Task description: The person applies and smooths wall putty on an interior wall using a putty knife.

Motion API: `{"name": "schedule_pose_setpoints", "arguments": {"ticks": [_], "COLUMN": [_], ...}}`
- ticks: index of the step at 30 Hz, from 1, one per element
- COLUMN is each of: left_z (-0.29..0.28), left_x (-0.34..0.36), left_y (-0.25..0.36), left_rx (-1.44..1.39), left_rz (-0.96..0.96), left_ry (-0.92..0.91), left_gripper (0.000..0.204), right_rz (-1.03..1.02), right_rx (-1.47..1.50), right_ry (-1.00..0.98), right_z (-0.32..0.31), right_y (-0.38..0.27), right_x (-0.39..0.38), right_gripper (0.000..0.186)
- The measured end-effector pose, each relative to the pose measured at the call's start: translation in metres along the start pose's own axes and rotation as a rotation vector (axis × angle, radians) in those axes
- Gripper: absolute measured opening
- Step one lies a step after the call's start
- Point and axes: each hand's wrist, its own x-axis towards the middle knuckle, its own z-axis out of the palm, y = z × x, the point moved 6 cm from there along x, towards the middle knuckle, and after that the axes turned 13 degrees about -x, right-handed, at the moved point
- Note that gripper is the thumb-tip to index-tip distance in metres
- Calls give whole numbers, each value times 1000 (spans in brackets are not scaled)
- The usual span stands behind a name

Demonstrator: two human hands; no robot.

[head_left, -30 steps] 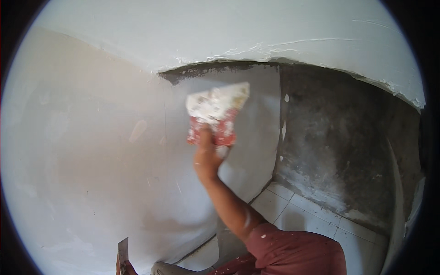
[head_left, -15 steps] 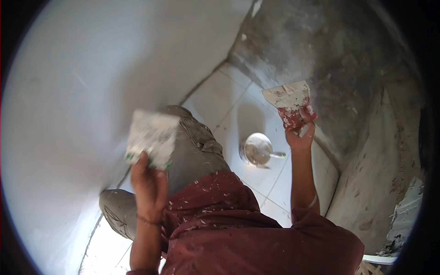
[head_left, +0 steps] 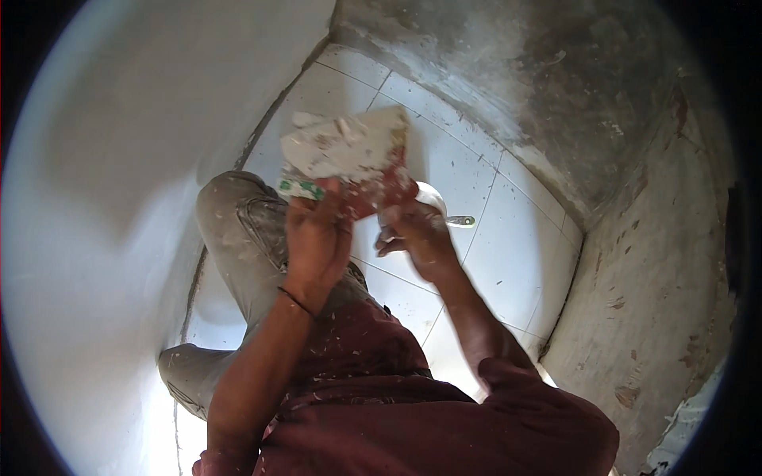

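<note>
My left hand [head_left: 319, 238] is closed on a putty scraper with a green-and-white grip [head_left: 298, 188]. A red-backed putty scraper [head_left: 361, 190] is gripped in my right hand [head_left: 421, 236], with thick off-white putty across its wide blade. The two scrapers overlap in front of my knees, the red one covering most of the other. Whether their blades touch I cannot tell. Behind my right hand a white bucket [head_left: 432, 197] shows only in part, with a tool handle [head_left: 460, 221] sticking out to its right.
A smooth pale wall [head_left: 119, 198] rises close on the left. Bare grey cement wall [head_left: 548, 71] stands ahead, and a rougher, stained wall [head_left: 635, 317] is on the right. White floor tiles [head_left: 508, 238] lie between them, spotted with debris. My bent knee [head_left: 238, 206] is near the left wall.
My right hand has swung left and brought the red scraper over the other one. My left hand has moved right and slightly up. The view has shifted, and the bucket is now partly hidden.
</note>
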Motion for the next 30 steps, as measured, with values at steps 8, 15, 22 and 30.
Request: {"name": "schedule_pose_setpoints", "arguments": {"ticks": [8, 15, 22, 30], "left_z": [-12, -61, -68, -91], "left_x": [84, 95, 98, 97], "left_y": [12, -1, 15, 33], "left_rx": [63, -31, 55, 163], "left_rz": [-5, -144, -95, -54], "left_ry": [-20, -14, 56, 116], "left_gripper": [16, 26, 22, 22], "right_rz": [179, -220, 65, 590], "right_rx": [-1682, -2085, -2114, -1044], "right_ry": [165, 99, -57, 69], "right_z": [-197, -146, -135, -123], "right_y": [68, 63, 39, 87], "right_x": [40, 32, 4, 31], "right_gripper": [67, 24, 16, 17]}}
